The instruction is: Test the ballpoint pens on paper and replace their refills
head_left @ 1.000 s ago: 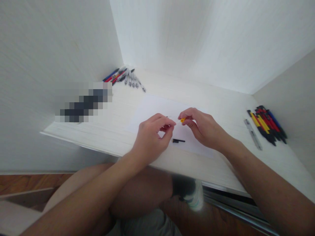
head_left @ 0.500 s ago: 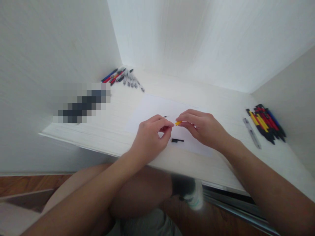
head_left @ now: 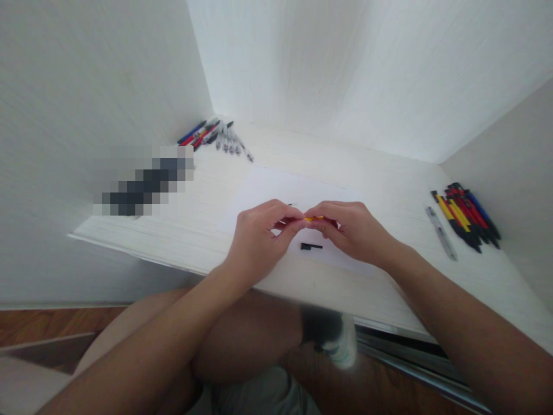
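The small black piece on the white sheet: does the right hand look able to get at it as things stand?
Probably yes: the black piece lies uncovered on the white sheet, close to the right hand. That hand's fingers pinch a yellow piece, though, so they may need freeing first.

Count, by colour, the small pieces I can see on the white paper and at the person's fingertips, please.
Yellow: 1, the yellow piece at the fingertips of the right hand
Black or dark: 2, the black piece on the paper and a thin dark piece partly hidden behind the left hand
Total: 3 visible; anything hidden inside the fingers is uncounted
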`<control>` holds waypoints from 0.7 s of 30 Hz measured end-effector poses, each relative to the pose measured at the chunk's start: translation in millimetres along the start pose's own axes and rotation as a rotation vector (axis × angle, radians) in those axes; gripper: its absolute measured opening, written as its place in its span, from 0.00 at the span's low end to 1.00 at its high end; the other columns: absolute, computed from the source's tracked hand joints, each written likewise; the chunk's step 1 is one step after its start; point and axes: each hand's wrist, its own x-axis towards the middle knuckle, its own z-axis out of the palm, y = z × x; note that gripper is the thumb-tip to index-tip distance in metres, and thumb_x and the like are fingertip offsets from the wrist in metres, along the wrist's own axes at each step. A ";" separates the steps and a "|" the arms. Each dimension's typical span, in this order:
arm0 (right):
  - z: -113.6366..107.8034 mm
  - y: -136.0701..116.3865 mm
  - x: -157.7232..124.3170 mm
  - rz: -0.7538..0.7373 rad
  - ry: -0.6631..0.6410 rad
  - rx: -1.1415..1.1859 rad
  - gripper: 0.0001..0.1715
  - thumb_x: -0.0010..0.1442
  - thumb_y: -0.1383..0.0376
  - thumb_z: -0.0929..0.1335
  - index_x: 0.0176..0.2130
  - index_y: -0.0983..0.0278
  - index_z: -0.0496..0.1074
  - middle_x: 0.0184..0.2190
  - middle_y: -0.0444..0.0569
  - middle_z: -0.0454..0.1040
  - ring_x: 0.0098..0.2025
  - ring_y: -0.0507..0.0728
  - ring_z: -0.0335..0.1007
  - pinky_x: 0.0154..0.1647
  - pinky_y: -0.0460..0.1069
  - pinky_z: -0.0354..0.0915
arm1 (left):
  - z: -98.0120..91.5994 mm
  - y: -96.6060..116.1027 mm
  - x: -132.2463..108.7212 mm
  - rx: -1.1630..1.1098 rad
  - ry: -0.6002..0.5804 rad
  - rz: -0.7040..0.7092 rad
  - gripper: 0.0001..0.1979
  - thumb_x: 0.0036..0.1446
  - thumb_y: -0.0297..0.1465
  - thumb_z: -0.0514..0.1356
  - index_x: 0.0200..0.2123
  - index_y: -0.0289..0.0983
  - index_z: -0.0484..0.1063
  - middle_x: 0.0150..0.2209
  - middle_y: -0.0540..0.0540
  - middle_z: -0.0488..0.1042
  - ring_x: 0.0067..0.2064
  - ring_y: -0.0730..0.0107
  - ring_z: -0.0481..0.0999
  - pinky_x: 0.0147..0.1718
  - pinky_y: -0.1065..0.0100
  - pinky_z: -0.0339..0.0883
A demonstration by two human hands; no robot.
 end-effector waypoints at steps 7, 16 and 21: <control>0.8 -2.1 -0.3 0.040 -0.039 0.077 0.11 0.72 0.64 0.67 0.46 0.61 0.79 0.36 0.46 0.82 0.35 0.53 0.76 0.39 0.48 0.65 | -1.6 -0.1 1.9 0.019 -0.016 0.020 0.03 0.62 0.28 0.68 0.35 0.41 0.82 0.35 0.51 0.83 0.35 0.72 0.80 0.36 0.72 0.74; 5.6 0.8 -3.0 0.058 -0.005 0.195 0.11 0.73 0.61 0.66 0.46 0.63 0.77 0.29 0.44 0.78 0.29 0.51 0.71 0.34 0.47 0.64 | 2.2 -0.7 -0.7 0.066 -0.010 0.101 0.05 0.66 0.33 0.66 0.41 0.41 0.83 0.39 0.48 0.83 0.38 0.70 0.81 0.39 0.70 0.74; 5.3 2.8 -3.1 0.174 0.122 0.437 0.11 0.73 0.58 0.67 0.45 0.62 0.74 0.34 0.46 0.78 0.25 0.49 0.69 0.27 0.47 0.64 | -13.0 -12.6 8.1 0.251 -0.019 0.070 0.14 0.64 0.32 0.66 0.53 0.40 0.79 0.41 0.46 0.82 0.41 0.65 0.81 0.45 0.65 0.74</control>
